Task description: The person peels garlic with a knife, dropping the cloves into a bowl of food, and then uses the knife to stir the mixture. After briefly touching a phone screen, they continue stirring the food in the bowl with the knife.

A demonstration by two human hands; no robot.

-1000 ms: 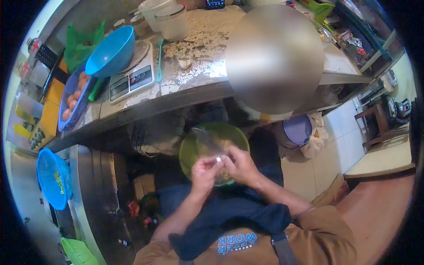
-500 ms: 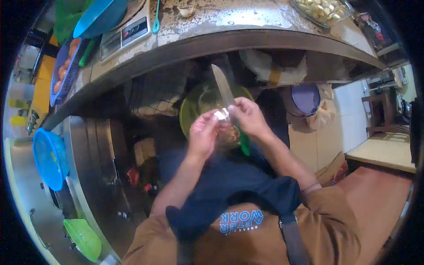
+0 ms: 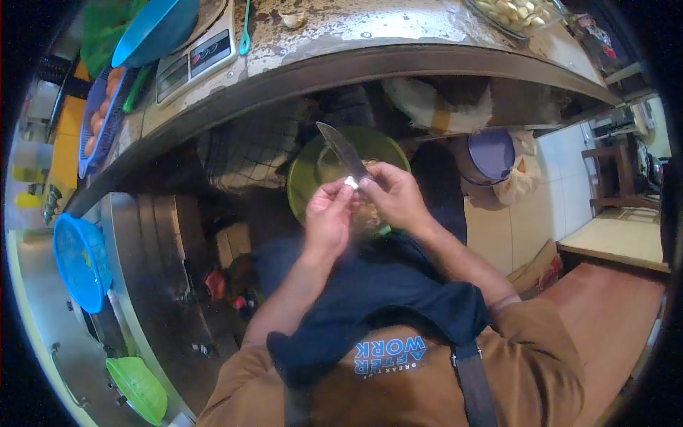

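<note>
Eggs [image 3: 104,108] in a purple basket [image 3: 107,129] near a scale [image 3: 198,60]

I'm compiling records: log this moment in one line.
left hand: pinches small white piece; right hand: grips metal-bladed knife; below: round green bowl

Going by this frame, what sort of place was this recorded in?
Most likely a kitchen, though I can't tell whether domestic or commercial. Pointing to it: a digital scale, a plastic basket of eggs, and a glass bowl of what look like peeled garlic cloves.
</note>
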